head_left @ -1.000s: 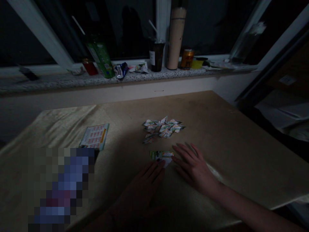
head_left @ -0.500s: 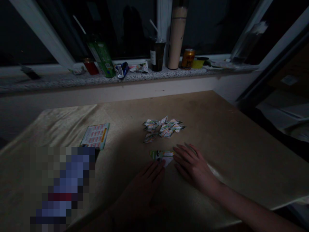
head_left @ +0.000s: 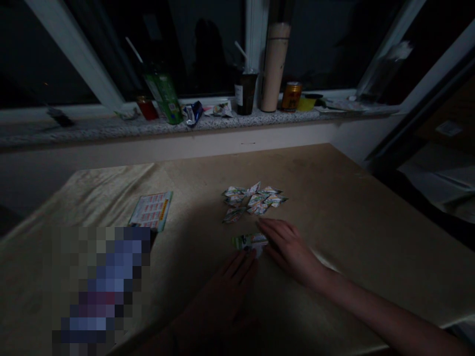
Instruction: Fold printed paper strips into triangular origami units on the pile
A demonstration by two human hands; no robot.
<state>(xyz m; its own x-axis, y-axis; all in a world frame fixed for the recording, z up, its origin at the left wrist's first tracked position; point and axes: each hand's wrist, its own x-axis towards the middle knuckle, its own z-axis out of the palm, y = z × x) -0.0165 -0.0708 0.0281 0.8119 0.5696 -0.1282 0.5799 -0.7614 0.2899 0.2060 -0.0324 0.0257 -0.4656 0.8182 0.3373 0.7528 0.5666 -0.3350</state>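
A folded piece of printed paper [head_left: 249, 241], green and white, lies on the table near its middle. My left hand [head_left: 232, 277] rests flat with its fingertips on the paper's near edge, fingers stretched out. Over the paper's right end lies my right hand [head_left: 291, 247], its fingers extended and covering that corner; its palm side is hidden. Just beyond is a cluster of several small folded paper pieces [head_left: 256, 200], pointed and printed in white, green and red.
To the left lie a stack of printed sheets [head_left: 151, 210] and a pixelated bluish object [head_left: 115, 277]. Along the windowsill [head_left: 208, 123] stand a green bottle [head_left: 165, 99], a dark cup with a straw [head_left: 245, 94], a tall beige flask [head_left: 275, 66] and a gold can [head_left: 291, 96].
My right hand has shifted left, further over the paper's right end. My left hand stays on the paper. The whole view has moved slightly.
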